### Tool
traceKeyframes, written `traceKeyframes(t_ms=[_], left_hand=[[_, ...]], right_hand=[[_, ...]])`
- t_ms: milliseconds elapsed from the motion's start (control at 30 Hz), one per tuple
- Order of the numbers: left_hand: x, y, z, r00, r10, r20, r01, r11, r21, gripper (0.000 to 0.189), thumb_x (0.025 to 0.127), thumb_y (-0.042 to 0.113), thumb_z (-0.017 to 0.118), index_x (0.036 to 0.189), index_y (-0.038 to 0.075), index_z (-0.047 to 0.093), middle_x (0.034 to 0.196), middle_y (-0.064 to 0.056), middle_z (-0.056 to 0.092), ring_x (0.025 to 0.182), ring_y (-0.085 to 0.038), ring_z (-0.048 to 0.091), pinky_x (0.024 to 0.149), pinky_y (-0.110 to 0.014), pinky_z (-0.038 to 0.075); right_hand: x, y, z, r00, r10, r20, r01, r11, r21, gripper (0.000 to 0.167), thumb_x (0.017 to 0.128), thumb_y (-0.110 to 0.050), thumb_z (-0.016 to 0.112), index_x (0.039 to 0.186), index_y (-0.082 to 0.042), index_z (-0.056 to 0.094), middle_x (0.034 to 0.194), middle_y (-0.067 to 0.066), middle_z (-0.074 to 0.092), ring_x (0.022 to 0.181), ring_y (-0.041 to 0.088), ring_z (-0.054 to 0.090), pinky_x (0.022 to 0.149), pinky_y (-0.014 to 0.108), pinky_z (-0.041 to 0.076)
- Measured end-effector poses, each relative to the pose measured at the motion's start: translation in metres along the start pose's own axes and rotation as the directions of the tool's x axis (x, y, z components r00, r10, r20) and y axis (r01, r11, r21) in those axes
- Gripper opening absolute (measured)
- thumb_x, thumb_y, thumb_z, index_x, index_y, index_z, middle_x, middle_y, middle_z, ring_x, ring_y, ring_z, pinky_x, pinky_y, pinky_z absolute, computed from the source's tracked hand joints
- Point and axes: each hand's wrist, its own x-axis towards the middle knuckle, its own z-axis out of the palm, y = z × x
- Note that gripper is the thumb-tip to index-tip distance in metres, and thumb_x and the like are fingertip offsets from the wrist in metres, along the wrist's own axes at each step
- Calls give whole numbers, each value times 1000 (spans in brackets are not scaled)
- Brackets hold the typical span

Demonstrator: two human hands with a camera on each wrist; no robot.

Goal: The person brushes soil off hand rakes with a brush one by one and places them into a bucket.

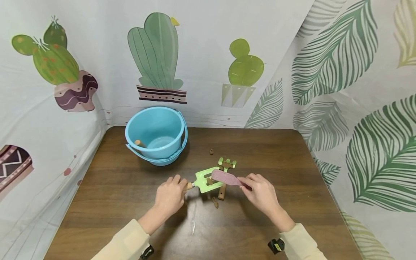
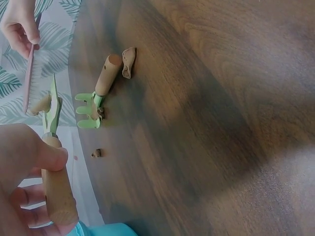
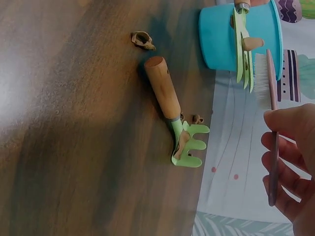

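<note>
My left hand (image 1: pixel 170 195) grips the wooden handle of a small light-green garden fork (image 1: pixel 199 179), held above the table with its tines pointing right. A brown dry lump (image 2: pixel 42 104) lies on the fork. My right hand (image 1: pixel 261 193) pinches the handle of a pink brush (image 1: pixel 226 177), and its white bristles (image 3: pixel 262 73) face the lump and fork. In the head view the brush covers part of the fork; whether the bristles touch the lump I cannot tell. Below them, a green hand rake (image 3: pixel 164 91) with a wooden handle lies on the table, a brown piece on its prongs.
A light-blue bucket (image 1: pixel 152 124) stands at the back left, handle lowered, with a wooden handle end (image 1: pixel 139 143) inside. Loose brown pieces lie on the brown table (image 1: pixel 276 159): one curled scrap (image 1: pixel 215 202) near the rake's handle, one small bit (image 1: pixel 211 151) farther back. Behind hangs a printed cloth (image 1: pixel 208 36).
</note>
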Motion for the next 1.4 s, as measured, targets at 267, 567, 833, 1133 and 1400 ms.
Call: traceKeyframes(t_ms=[267,567,833,1133,1400], left_hand=[[1,2,2,999,13,-35,-14,1000,-16,20,65,17,74,78,13,59,70,-1,46,61,-20,50,43,-29,38],[3,4,2,998,26,-57,-27,1000,-14,20,66,17,74,77,13,57,70,-2,46,60,-20,50,43,-30,39],[1,1,-1,997,35,-64,-35,999,1,22,65,18,76,77,13,58,70,-1,46,61,-20,51,44,-29,38],[-1,-3,-1,998,20,-60,-20,1000,0,22,64,17,75,78,12,58,71,-2,47,62,-21,51,44,-29,39],[-4,-7,0,998,17,-63,-17,1000,4,22,63,16,75,78,12,59,71,-2,47,63,-21,52,46,-30,40]], right_hand=[[5,-15,1,999,-40,-17,42,995,88,28,69,-14,76,97,-16,73,78,-6,62,67,9,50,55,24,42],[6,-22,9,991,-130,33,128,990,58,25,70,-15,77,94,-16,72,79,-7,62,67,9,50,58,24,43],[4,-12,10,994,-106,14,106,994,12,28,67,-15,80,94,-16,73,78,-8,62,66,9,50,56,25,44],[0,-1,4,996,-78,37,79,996,-31,28,67,-15,79,94,-15,73,77,-6,62,67,11,51,57,26,44],[-4,7,1,998,-54,24,55,997,-46,28,65,-13,80,92,-14,74,75,-7,61,66,10,51,57,27,44]])
